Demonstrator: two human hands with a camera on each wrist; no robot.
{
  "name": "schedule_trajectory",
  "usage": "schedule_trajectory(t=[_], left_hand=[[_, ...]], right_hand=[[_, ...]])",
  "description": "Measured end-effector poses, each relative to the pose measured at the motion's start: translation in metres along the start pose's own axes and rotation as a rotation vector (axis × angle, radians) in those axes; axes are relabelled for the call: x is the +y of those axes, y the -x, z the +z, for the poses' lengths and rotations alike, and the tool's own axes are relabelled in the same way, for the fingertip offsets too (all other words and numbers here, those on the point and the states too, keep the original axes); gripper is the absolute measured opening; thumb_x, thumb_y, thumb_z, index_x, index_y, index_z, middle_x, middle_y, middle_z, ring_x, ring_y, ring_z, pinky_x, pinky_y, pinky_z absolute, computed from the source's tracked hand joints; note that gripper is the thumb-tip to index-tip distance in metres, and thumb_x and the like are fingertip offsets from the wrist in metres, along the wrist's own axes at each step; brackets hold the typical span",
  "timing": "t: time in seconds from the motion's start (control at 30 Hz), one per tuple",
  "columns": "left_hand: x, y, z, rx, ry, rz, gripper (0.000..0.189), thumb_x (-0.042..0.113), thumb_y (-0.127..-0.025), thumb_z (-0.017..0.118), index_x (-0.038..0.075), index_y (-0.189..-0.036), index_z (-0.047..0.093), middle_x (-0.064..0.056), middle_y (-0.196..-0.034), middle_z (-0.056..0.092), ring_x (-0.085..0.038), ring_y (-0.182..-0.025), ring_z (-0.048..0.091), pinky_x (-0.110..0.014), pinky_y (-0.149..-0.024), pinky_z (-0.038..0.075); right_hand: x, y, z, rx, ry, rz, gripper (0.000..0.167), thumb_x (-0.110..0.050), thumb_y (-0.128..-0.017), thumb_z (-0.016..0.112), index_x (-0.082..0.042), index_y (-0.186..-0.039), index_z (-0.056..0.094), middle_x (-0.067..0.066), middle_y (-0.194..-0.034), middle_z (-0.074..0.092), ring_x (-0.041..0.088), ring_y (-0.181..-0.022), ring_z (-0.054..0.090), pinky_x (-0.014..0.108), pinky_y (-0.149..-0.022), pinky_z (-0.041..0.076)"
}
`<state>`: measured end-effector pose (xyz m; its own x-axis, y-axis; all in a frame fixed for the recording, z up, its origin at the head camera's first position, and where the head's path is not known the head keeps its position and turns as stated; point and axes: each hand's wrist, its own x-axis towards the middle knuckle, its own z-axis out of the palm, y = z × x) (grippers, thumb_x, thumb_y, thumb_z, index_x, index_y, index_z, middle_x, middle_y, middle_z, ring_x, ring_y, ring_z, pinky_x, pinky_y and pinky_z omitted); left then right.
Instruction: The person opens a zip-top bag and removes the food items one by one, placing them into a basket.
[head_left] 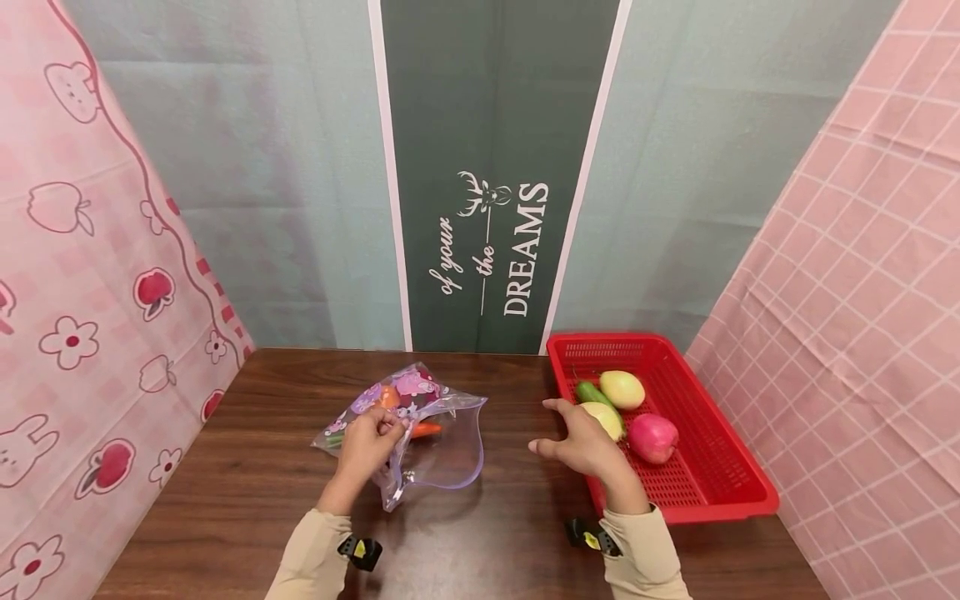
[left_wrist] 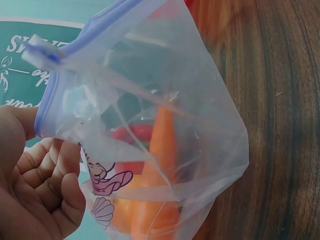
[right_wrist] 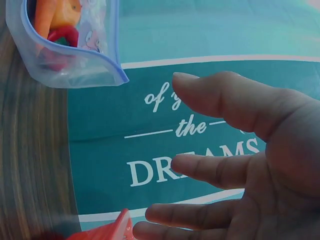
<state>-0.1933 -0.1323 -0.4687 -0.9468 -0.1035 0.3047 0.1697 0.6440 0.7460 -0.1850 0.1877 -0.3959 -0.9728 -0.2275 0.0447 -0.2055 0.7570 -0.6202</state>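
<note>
On the left of the table in the head view lies a clear zip bag (head_left: 459,458) with a lilac edge and printed cartoon figures. My left hand (head_left: 369,442) pinches the bag near its mouth, thumb against fingers. Inside are a carrot (left_wrist: 162,145), a rounded orange item (head_left: 388,397) and a red item (left_wrist: 132,135) whose kind is unclear through the plastic. My right hand (head_left: 588,442) hovers over the left side of a red basket (head_left: 712,458), its fingers spread and holding nothing. The right wrist view shows its thumb and fingers well apart.
In the basket lie two pale yellow fruits (head_left: 622,389), a long green vegetable (head_left: 588,393) and a pinkish-red round fruit (head_left: 652,439). Brown wood-grain table (head_left: 480,533) runs between bag and basket. Cloth hangings (head_left: 315,208) stand behind and at both sides.
</note>
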Motion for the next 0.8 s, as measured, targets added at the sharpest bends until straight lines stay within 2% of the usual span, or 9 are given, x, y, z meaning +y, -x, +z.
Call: schedule_trajectory(t=[0.37,0.6,0.8], left_hand=[[-0.001,-0.001,0.004,-0.032,0.072,-0.033,0.014,0.013,-0.079,0.071,0.009,-0.07,0.061,0.006,-0.052,0.048,-0.01,-0.048,0.045,-0.027,-0.043,0.036],[-0.001,-0.001,0.006,-0.023,0.066,-0.042,0.016,0.016,-0.08,0.072,0.009,-0.07,0.061,0.006,-0.054,0.047,-0.011,-0.049,0.044,-0.027,-0.045,0.036],[0.001,0.0,0.008,-0.004,0.049,-0.04,0.015,0.015,-0.078,0.073,0.008,-0.069,0.062,0.006,-0.055,0.049,-0.011,-0.05,0.045,-0.027,-0.048,0.036]], right_hand=[[-0.008,-0.003,0.013,-0.011,-0.037,-0.054,0.064,-0.025,-0.069,0.08,0.0,-0.122,0.054,0.016,-0.113,0.058,0.033,-0.104,0.053,0.047,-0.088,0.04],[-0.021,-0.004,0.017,-0.017,-0.012,-0.064,0.062,-0.027,-0.07,0.079,-0.004,-0.122,0.055,0.014,-0.112,0.058,0.033,-0.105,0.053,0.047,-0.087,0.041],[-0.027,-0.006,0.03,0.007,0.012,-0.093,0.059,-0.027,-0.071,0.079,-0.006,-0.121,0.056,0.014,-0.11,0.058,0.032,-0.103,0.054,0.047,-0.086,0.042]])
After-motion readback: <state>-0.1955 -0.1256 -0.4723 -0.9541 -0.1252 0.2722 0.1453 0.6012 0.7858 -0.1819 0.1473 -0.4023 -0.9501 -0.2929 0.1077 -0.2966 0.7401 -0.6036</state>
